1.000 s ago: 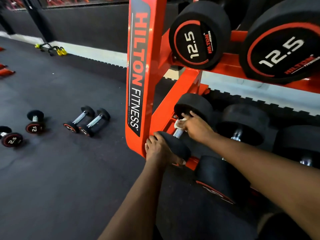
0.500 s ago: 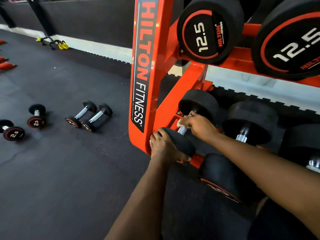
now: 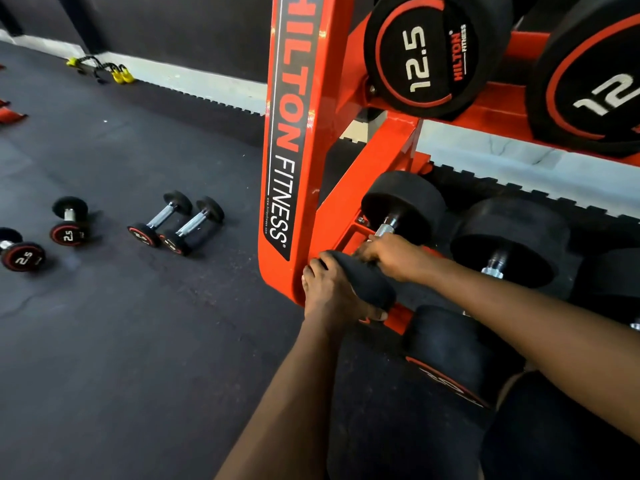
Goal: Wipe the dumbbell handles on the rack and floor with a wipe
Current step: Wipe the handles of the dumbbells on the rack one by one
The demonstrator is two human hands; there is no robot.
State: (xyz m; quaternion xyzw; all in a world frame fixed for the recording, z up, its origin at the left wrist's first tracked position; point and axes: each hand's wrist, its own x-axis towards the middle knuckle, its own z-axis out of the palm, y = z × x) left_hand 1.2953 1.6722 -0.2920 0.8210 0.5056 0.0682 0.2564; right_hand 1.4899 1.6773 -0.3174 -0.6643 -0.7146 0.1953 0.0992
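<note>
Your left hand [image 3: 332, 296] gripped the near head [image 3: 367, 282] of a dumbbell on the lowest shelf of the rack [image 3: 294, 133], just right of centre in the frame. Its fingers curled over the top and the thumb lay under the face. That hold most likely kept the dumbbell from rolling in its cradle while the other hand worked.

Your right hand [image 3: 391, 254] was closed round the handle [image 3: 384, 230] just behind that head, fingers wrapped over it. The wipe was hidden under them and I could not make it out. A short stretch of handle showed bare between your knuckles and the far head [image 3: 403, 199], so I judged that part was left to do.

The handle was bright steel, cross-hatched with knurling that would hold grime and drag at a wipe. The heads were matte black rubber drums, dull and faintly grainy. The rack was glossy orange painted steel with a black label down its upright.

At the left of the frame small dumbbells lay on the dark rubber floor [image 3: 138, 341]. A pair [image 3: 175, 223] lay side by side, and two marked 2.5 lay apart nearer the edge. Their chrome handles were exposed and, by my guess, waiting their turn.
</note>
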